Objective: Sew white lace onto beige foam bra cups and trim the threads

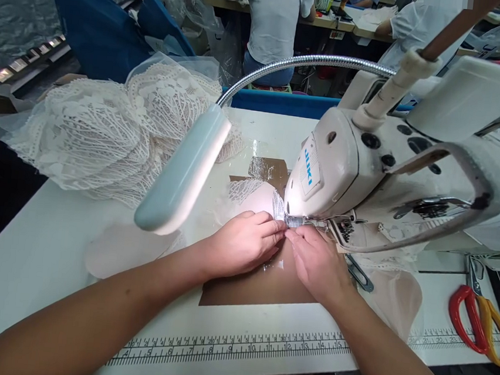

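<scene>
1. At the left of the frame the white table has a bare stretch running down to its left edge, with dark floor beyond; this is the widest open room in view.
2. In the upper left a heap of white lace pieces sits on the table, reaching close to its far edge.
3. A pale lamp head on a chrome gooseneck hangs over the centre-left, above the left forearm, narrowing the room over the hands.
4. Along the near table edge, at the bottom of the frame, runs a printed ruler strip.
5. The left hand, at the centre, lies palm down with its grip closed, fingertips pressing a small lace piece onto the brown patch of the table.
6. The right hand meets it fingertip to fingertip, its grip pinched together on the same lace piece just in front of the presser foot.
7. The white sewing machine fills the centre-right and stands over the hands, leaving only a low gap beneath its head.
8. Far right, red and yellow scissors lie near the table edge, well apart from the hands.
</scene>
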{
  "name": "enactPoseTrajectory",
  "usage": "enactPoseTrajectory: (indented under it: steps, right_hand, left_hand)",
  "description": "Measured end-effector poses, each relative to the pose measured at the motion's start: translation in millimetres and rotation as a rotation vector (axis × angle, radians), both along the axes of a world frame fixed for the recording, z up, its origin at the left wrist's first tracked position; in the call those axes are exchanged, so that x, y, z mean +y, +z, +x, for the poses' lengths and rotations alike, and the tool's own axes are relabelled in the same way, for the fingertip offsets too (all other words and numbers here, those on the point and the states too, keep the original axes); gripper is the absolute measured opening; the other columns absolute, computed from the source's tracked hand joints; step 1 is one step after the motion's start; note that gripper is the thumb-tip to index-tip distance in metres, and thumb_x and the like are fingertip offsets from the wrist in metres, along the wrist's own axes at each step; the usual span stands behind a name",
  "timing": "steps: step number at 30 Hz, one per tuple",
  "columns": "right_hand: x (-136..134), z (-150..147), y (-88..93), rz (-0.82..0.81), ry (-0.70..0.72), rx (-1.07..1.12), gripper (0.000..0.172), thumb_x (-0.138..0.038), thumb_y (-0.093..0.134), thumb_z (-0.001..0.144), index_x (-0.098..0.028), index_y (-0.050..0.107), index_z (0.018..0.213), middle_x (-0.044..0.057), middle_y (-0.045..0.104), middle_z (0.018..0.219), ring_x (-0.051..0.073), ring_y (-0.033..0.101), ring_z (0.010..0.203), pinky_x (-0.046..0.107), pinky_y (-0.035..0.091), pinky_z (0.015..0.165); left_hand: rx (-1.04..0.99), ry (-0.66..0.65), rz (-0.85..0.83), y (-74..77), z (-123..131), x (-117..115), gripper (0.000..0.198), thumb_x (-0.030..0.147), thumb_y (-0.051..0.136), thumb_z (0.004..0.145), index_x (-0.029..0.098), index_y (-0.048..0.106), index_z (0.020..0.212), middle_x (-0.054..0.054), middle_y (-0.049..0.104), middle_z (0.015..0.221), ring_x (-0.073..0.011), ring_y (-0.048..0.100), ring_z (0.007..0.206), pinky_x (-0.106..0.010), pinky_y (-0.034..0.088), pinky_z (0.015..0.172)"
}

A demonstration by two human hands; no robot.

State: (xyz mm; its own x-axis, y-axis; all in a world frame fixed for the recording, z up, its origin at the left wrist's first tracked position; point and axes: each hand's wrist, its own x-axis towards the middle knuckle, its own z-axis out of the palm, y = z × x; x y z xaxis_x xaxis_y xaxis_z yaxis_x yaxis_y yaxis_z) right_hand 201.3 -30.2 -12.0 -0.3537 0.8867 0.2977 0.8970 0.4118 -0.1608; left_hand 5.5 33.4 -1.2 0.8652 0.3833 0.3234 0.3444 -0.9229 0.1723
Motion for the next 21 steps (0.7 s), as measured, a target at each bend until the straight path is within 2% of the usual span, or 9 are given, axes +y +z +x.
enactPoseTrajectory:
  steps: [8,14,21]
  right_hand:
    - [-2,0,0.7,0.043,0.018,-0.059,0.036,-0.006,0.044,0.085,-0.016,0.068,0.110,0.007,0.069,0.095,0.020,0.056,0.083,0.031,0.042,0.078]
    - [-2,-1,-0.1,0.018,-0.020,-0.096,0.039,-0.007,0.046,0.084,-0.017,0.067,0.116,0.009,0.069,0.101,0.020,0.056,0.083,0.032,0.043,0.078]
    - [-2,1,-1.8,0.008,-0.008,-0.078,0.041,-0.007,0.046,0.084,-0.017,0.067,0.118,0.010,0.068,0.098,0.019,0.056,0.078,0.031,0.043,0.073]
  left_hand:
    - [0.029,0.048,0.004,-6.1,0,1,0.028,0.023,0.043,0.097,0.013,0.067,0.109,-0.009,0.067,0.116,-0.0207,0.058,0.093,-0.033,0.049,0.076]
    - [0.048,0.028,-0.039,-2.6,0,6,0.031,0.025,0.043,0.097,0.011,0.066,0.112,-0.010,0.066,0.118,-0.0213,0.057,0.091,-0.035,0.049,0.076]
    - [0.117,0.121,-0.091,2.4,0,11,0.034,0.030,0.043,0.095,0.011,0.066,0.111,-0.012,0.065,0.114,-0.0240,0.053,0.089,-0.037,0.047,0.076]
